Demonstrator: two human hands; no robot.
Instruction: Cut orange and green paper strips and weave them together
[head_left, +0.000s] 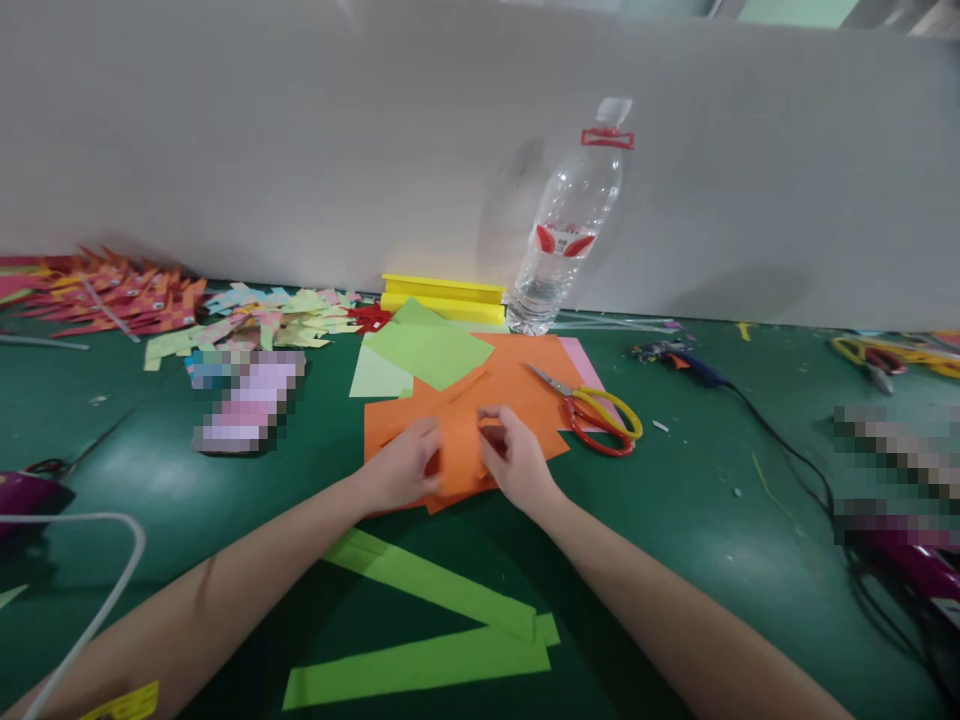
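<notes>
Clear plastic bottle (574, 205) holds a little liquid (534, 308); in front of it, left grip (409, 465) and right grip (517, 460) grasp orange paper (459, 450), its edges blurred.

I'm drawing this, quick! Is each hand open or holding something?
Left hand: closed on orange paper.
Right hand: closed on the same paper.

Scissors (576, 394) block the way beyond and right of the right fingers (511, 430), a bottle (574, 200) farther off; bare tabletop (675, 530) runs rightward, nearer than both.
</notes>
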